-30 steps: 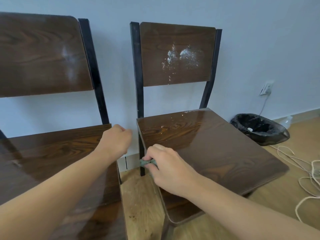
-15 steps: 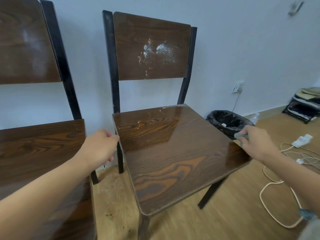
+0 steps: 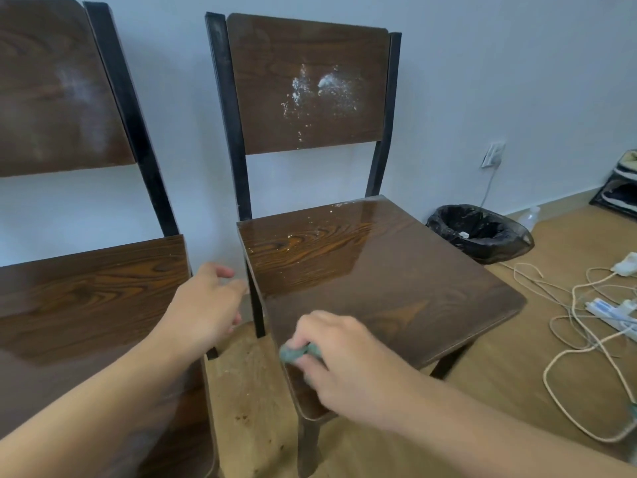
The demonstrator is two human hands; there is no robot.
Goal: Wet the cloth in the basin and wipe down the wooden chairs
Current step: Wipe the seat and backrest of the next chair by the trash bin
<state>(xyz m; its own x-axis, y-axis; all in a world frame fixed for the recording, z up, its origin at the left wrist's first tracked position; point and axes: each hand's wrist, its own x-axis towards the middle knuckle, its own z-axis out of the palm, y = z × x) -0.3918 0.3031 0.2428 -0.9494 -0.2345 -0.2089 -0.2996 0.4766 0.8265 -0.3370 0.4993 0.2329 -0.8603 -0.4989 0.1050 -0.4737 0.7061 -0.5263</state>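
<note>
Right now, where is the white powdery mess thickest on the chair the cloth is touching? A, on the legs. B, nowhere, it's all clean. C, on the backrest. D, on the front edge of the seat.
C: the backrest carries a dense white splatter, the seat shows only scattered specks near its rear, and the right hand presses the cloth at the seat's front left edge.

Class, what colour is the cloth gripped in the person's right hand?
Grey-green cloth, mostly hidden inside the right hand; only the head view shows it.
</note>
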